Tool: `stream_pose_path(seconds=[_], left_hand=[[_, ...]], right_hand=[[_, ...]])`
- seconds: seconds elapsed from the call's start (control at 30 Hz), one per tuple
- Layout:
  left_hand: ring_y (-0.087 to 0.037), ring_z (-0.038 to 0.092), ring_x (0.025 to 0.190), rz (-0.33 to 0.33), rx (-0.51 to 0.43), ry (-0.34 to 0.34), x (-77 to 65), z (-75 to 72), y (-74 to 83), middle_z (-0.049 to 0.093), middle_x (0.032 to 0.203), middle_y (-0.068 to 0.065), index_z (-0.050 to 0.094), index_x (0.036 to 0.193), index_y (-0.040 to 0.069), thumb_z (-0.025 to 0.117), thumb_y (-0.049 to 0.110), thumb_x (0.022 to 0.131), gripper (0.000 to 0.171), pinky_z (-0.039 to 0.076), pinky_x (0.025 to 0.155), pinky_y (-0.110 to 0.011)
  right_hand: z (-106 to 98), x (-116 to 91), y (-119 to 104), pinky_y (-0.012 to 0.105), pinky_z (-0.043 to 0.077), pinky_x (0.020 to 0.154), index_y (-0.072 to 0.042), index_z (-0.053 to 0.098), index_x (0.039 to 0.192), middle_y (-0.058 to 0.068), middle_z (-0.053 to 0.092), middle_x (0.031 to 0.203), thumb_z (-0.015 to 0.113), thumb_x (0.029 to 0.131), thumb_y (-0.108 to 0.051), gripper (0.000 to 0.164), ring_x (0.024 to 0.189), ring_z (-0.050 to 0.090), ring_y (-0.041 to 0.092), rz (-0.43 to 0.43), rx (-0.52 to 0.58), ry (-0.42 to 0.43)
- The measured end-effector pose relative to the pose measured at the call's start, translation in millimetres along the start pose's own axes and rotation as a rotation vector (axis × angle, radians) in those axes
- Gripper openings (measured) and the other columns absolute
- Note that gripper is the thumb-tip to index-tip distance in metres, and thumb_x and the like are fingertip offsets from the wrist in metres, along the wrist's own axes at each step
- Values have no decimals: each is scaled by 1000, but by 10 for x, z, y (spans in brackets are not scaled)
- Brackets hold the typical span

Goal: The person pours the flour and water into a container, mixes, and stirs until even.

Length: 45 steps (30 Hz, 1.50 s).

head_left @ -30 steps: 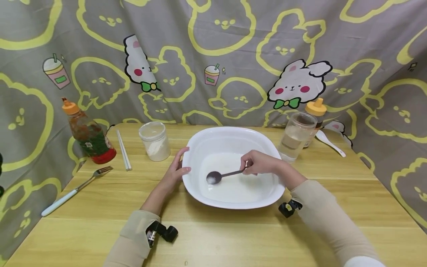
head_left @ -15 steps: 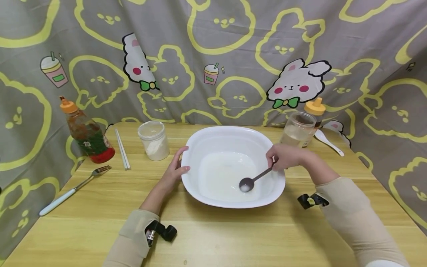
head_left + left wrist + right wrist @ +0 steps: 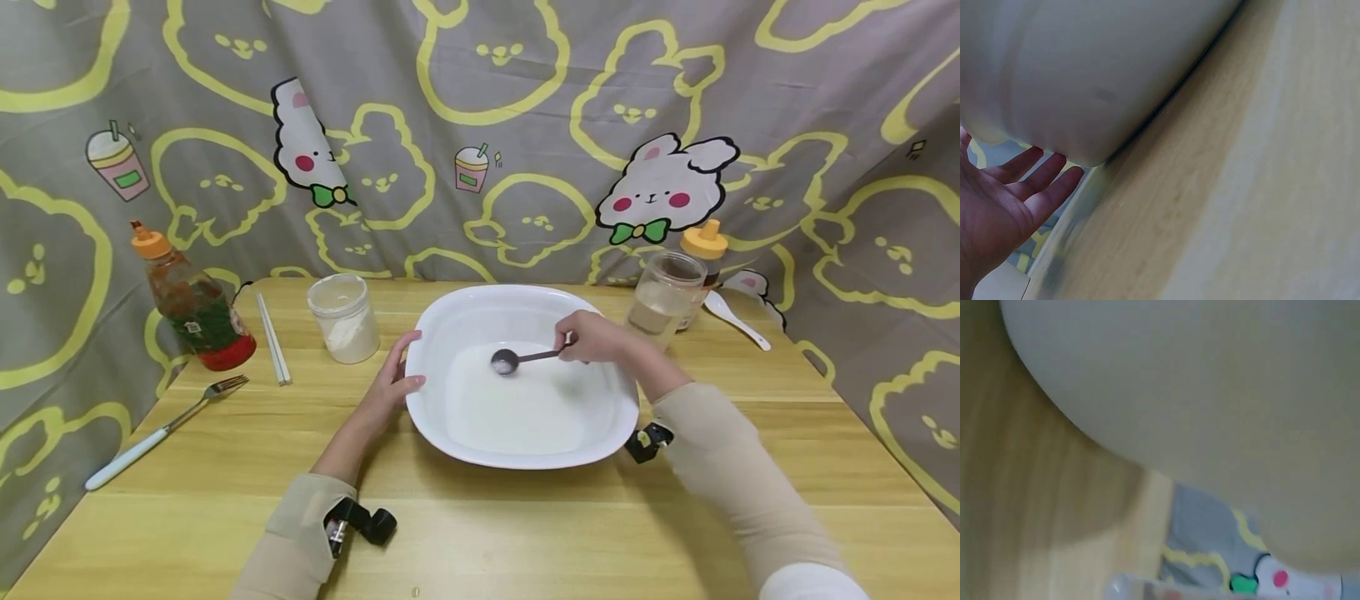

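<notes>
A white basin (image 3: pixel 525 459) with milky white liquid in its bottom stands at the middle of the table. My left hand (image 3: pixel 386 392) holds its left side, thumb and index finger at the rim. In the left wrist view the other fingers (image 3: pixel 1054 194) touch the outer wall from below the rim. Over the basin my right hand (image 3: pixel 592 337) pinches the handle of a dark spoon (image 3: pixel 505 362). The spoon's bowl points left and sits at the liquid near the far wall, with some white in it. The right wrist view shows mostly the basin's outside (image 3: pixel 1166 375); the hand is hidden there.
Left of the basin stand a jar of white powder (image 3: pixel 345 321), a pair of chopsticks (image 3: pixel 273 340), a red sauce bottle (image 3: pixel 197 312) and a fork (image 3: pixel 172 427). On the right are a jar of clear liquid (image 3: pixel 663 302), a yellow-capped bottle (image 3: pixel 705 242) and a white spoon (image 3: pixel 738 321).
The dark spoon went from the left of the basin to its near right, then to the far side, with my right hand circling along. The left hand stays at the rim.
</notes>
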<state>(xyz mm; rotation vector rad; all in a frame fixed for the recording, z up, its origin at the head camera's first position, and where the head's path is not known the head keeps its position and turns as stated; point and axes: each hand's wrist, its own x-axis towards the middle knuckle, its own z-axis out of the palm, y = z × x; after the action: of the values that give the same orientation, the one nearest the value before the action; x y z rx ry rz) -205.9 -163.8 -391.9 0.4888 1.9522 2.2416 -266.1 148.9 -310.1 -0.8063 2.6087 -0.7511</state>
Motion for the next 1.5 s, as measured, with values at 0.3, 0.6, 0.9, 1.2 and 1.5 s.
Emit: stream_pose_path(seconds=[0.3,0.6,0.9,1.2,1.5], left_hand=[[-46,43,95,15,-9,-25,-10,3,4,34,115,-35,18,134,16,46,8,77,64,51,61,-40],[-48,41,97,8,1,-6,-14,2,19,33,117,-34,19,134,17,47,10,76,65,50,62,-41],[-47,44,94,11,4,-5,-13,1,14,34,115,-35,19,134,17,47,10,76,65,50,61,-40],[-49,42,96,8,1,-2,-15,2,9,34,115,-35,19,134,17,48,9,75,66,50,62,-41],[-47,43,96,24,3,-11,-15,-1,8,35,115,-35,19,134,16,47,9,76,65,50,62,-39]], right_hand=[[322,-8,-112,19,30,41,0,61,78,-1,44,46,58,76,1,4,41,38,9,-126,204,-153],[56,-401,-28,19,33,44,-5,61,72,-6,46,52,59,71,2,8,46,38,6,-197,44,-199],[-234,-407,131,22,34,45,-7,58,68,-3,49,58,56,69,5,12,51,40,11,-59,-123,-65],[-37,-15,25,23,35,45,-6,58,70,-1,50,55,58,72,2,8,48,42,12,-33,-73,24],[309,84,-152,20,30,40,4,61,82,0,44,46,58,76,-1,8,41,37,9,-102,197,-189]])
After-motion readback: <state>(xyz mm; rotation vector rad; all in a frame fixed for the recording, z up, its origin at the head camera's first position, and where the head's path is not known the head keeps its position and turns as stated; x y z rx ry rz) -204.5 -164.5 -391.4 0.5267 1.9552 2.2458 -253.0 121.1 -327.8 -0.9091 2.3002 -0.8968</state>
